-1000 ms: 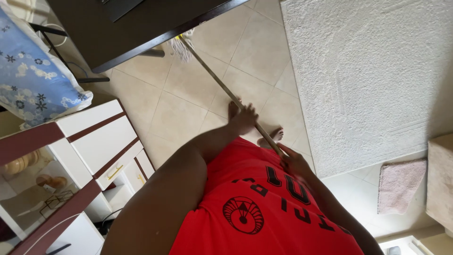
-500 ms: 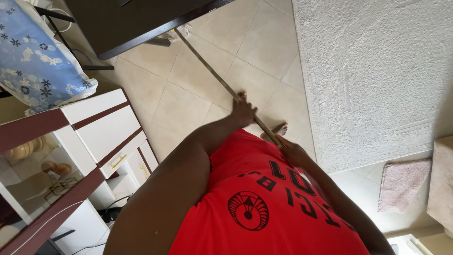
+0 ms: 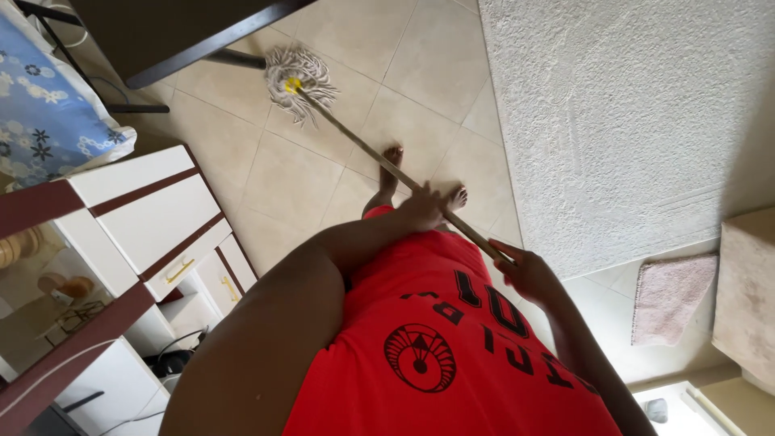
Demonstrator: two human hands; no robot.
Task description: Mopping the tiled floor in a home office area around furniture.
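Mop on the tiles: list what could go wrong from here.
1. The mop head lies close to the dark table's leg, so its strings may snag there.
2. Bare feet stand on the tile floor being mopped, so a slip seems possible.
3. The handle runs near the white rug, which could get wet.

No packages, labels, signs or screens show anywhere in this view. The only printed thing is the red shirt [image 3: 452, 355] at the bottom of the picture, worn by the person: it carries a round black emblem low on the chest and a curved row of black letters beside it.
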